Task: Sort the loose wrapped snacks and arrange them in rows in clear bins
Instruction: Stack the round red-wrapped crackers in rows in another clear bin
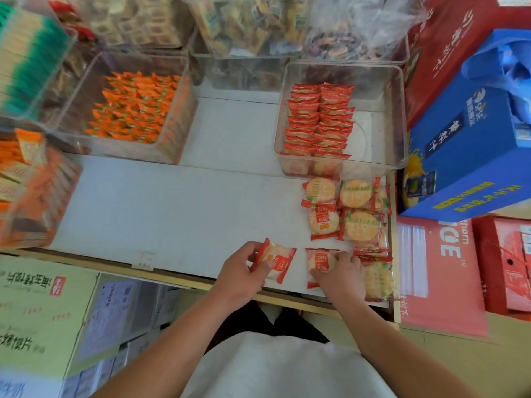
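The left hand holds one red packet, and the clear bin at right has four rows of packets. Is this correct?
Not quite: in the head view the clear bin holds two rows of packets, not four. The left hand does hold one red packet.

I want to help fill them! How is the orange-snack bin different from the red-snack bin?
The orange-snack bin is nearly full across; the red-snack bin holds just two rows on its left side, the rest bare. The orange-snack bin sits at left, the red-snack bin at right beside a blue box. Both are clear plastic.
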Motion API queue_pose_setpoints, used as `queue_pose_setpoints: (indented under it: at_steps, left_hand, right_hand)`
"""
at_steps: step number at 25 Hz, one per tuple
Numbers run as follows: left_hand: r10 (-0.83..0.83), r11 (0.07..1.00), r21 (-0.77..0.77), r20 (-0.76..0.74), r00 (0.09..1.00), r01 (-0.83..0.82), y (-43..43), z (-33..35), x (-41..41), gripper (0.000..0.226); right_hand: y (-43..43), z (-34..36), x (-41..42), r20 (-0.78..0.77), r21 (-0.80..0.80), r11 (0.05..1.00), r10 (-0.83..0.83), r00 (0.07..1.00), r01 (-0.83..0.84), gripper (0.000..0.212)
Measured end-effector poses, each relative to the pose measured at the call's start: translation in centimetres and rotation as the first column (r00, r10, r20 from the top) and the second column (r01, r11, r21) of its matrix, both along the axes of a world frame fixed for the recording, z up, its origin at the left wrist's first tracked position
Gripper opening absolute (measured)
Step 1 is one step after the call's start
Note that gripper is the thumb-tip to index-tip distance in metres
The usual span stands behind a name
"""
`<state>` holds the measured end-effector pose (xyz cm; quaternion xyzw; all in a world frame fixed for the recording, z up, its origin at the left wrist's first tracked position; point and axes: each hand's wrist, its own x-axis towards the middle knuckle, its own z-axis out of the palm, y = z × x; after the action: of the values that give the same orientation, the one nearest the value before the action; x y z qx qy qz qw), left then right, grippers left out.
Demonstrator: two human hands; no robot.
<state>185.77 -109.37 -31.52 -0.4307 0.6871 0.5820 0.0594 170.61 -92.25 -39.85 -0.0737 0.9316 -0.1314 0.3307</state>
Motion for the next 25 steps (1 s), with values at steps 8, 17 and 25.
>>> queue_pose_setpoints:
  at_steps: [8,17,25]
  left_hand:
    - [-0.199,0.973,-0.123,-0.022,0.98,0.194,-1.2,1.5,0.0,0.023]
    - [-0.164,0.986,-0.016,-0.212,0.963,0.165,2.9,4.0,-5.8,0.031]
    - [-0.237,0.971,-0.111,-0.29,0.927,0.213,4.2,3.1,-10.6,0.017]
  right_hand:
    - [0.5,4.1,-1.2,0.162,-0.395,0.917,0.017,0.987,0.049,0.053]
    - [3.0,11.5,-3.0,0.286,-0.684,0.684,-0.071,0.956,0.255,0.015]
    - [4.4,12.4,-4.8,0.332,-0.683,0.691,0.003,0.943,0.238,0.04]
